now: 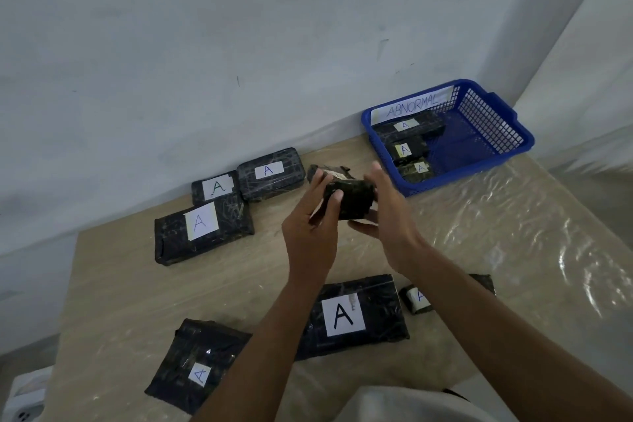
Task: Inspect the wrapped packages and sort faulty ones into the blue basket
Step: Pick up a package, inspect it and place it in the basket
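Observation:
A small black wrapped package (350,199) is held above the table between my left hand (310,226) and my right hand (388,216). My left thumb and fingers press on its left side; my right palm cups its right side. Its label is hidden. Behind it lies another dark package (330,172) with torn-looking wrap. The blue basket (496,134), labelled ABNORMAL, stands at the far right and holds three black packages marked A (406,137).
Three A-labelled packages (205,233) lie at the far left near the wall. Three more lie near me: a large one (363,315), one at the front left (195,363) and a small one (419,298) under my right forearm. Clear plastic film covers the table (513,233).

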`<state>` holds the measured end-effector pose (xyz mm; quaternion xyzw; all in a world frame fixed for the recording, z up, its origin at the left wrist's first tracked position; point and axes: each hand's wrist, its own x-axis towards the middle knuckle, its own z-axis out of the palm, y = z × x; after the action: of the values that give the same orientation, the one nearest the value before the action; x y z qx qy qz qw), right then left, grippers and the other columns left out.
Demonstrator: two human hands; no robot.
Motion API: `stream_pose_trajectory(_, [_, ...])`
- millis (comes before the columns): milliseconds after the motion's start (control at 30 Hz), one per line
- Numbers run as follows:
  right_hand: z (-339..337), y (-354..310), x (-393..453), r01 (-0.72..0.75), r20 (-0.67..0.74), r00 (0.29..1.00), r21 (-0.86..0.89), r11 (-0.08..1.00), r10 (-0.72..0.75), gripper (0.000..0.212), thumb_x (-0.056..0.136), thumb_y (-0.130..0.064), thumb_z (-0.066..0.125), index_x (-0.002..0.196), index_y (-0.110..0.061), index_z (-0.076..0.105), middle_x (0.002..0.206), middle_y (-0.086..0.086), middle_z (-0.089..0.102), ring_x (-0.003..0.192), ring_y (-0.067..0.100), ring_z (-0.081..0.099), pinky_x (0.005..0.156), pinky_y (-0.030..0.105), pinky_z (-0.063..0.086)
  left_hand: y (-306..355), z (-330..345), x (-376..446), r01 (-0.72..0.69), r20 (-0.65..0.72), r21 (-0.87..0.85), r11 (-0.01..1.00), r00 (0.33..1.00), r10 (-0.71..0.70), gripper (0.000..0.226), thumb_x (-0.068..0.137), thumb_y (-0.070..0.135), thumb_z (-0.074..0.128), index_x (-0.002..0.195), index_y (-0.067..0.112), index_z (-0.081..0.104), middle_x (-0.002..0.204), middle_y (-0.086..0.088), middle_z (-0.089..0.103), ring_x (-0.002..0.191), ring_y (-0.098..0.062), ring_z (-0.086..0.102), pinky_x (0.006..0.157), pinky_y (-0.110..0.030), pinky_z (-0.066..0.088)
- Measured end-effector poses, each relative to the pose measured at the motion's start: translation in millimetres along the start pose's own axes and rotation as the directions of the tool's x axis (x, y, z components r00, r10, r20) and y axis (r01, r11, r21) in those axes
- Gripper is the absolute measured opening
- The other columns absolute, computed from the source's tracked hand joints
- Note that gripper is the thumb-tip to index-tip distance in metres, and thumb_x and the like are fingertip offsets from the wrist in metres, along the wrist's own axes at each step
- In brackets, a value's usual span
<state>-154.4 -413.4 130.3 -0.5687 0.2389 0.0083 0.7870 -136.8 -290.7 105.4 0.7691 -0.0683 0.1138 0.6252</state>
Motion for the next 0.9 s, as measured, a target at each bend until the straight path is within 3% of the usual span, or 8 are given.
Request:
stream_pose_trajectory(167, [-11, -9, -4, 0.008, -0.113, 0.993, -0.040, 0.999, -0.013, 0.015, 0.102, -0.023, 0.060, 0.107, -0.021, 0.074, 0.104, 0.006, 0.073, 0.091, 0.014, 0.071, 0.067, 0.023, 0.059, 0, 4, -7, 0.014, 0.143, -0.101, 0.995, 0.990, 0.000, 0.034, 0.097, 0.005, 0.067, 0.131, 0.012, 0.067, 0.136, -0.006, 0.067, 0.125, 0.001, 0.062, 0.096, -0.019, 0.055])
stream_pose_trajectory(267, [-29, -9, -10, 0.048, -0.121, 0.991, -0.114, 0.992, -0.062, 0.020, 0.100, -0.018, 0.062, 0.114, -0.026, 0.074, 0.106, 0.001, 0.073, 0.095, 0.014, 0.070, 0.074, 0.026, 0.060, 8, 10, 6, 0.194, 0.117, -0.075, 0.978, 0.976, -0.184, 0.038, 0.102, 0.028, 0.063, 0.139, 0.022, 0.061, 0.140, 0.006, 0.063, 0.125, 0.003, 0.058, 0.099, -0.015, 0.049])
stream_pose_trajectory(367, [-52, -8, -17, 0.064, -0.089, 0.993, -0.123, 0.990, -0.076, 0.028, 0.099, -0.011, 0.061, 0.120, -0.024, 0.075, 0.109, 0.003, 0.074, 0.096, 0.017, 0.072, 0.076, 0.029, 0.061, 5, 26, 29, 0.473, 0.248, -0.033, 0.881, 0.857, -0.451, 0.059, 0.098, 0.048, 0.062, 0.150, 0.025, 0.049, 0.150, 0.003, 0.054, 0.135, -0.012, 0.052, 0.111, -0.037, 0.046])
stream_pose_trajectory(433, [-70, -8, -19, 0.077, -0.096, 0.991, -0.140, 0.987, -0.091, 0.029, 0.099, -0.009, 0.061, 0.116, -0.026, 0.077, 0.110, 0.006, 0.075, 0.097, 0.020, 0.073, 0.074, 0.030, 0.060, 3, 45, 35, 0.569, 0.331, -0.102, 0.816, 0.793, -0.511, 0.038, 0.099, 0.038, 0.065, 0.131, 0.016, 0.065, 0.129, -0.003, 0.067, 0.117, -0.018, 0.063, 0.097, -0.038, 0.057])
stream_pose_trajectory(500, [-89, -7, -17, 0.081, -0.157, 0.982, -0.131, 0.988, -0.101, 0.027, 0.098, -0.009, 0.063, 0.116, -0.024, 0.076, 0.111, 0.010, 0.075, 0.097, 0.023, 0.073, 0.076, 0.035, 0.061, 5, 66, 33, 0.548, 0.347, -0.136, 0.825, 0.807, -0.479, 0.016, 0.101, 0.024, 0.064, 0.097, 0.014, 0.074, 0.096, -0.003, 0.072, 0.093, -0.017, 0.069, 0.078, -0.032, 0.062])
stream_pose_trajectory(600, [-122, -7, -3, 0.054, -0.285, 0.955, -0.092, 0.994, -0.078, 0.027, 0.097, -0.021, 0.070, 0.124, -0.018, 0.070, 0.112, 0.010, 0.074, 0.103, 0.022, 0.073, 0.087, 0.041, 0.063, 2, 106, 30, 0.524, 0.285, -0.124, 0.843, 0.833, -0.475, 0.028, 0.100, 0.025, 0.065, 0.076, 0.018, 0.076, 0.082, -0.007, 0.074, 0.083, -0.020, 0.071, 0.078, -0.041, 0.063])
stream_pose_trajectory(800, [-200, -25, 37, -0.035, -0.258, 0.966, -0.026, 0.999, 0.027, 0.027, 0.095, -0.032, 0.075, 0.118, -0.018, 0.068, 0.112, 0.008, 0.074, 0.101, 0.019, 0.074, 0.083, 0.036, 0.064, 5, 206, 29, 0.466, 0.095, -0.090, 0.880, 0.884, -0.459, 0.045, 0.102, 0.034, 0.060, 0.060, 0.018, 0.060, 0.056, 0.012, 0.057, 0.059, -0.006, 0.052, 0.064, -0.034, 0.043])
stream_pose_trajectory(900, [-249, -39, 74, 0.016, -0.291, 0.953, -0.248, 0.969, -0.090, 0.029, 0.091, -0.039, 0.076, 0.113, -0.022, 0.069, 0.107, 0.005, 0.073, 0.100, 0.023, 0.072, 0.085, 0.039, 0.062, 1, 250, 31, 0.440, 0.116, -0.078, 0.894, 0.895, -0.430, 0.045, 0.107, 0.042, 0.048, 0.071, 0.020, 0.064, 0.073, 0.009, 0.067, 0.074, -0.013, 0.062, 0.072, -0.038, 0.049])
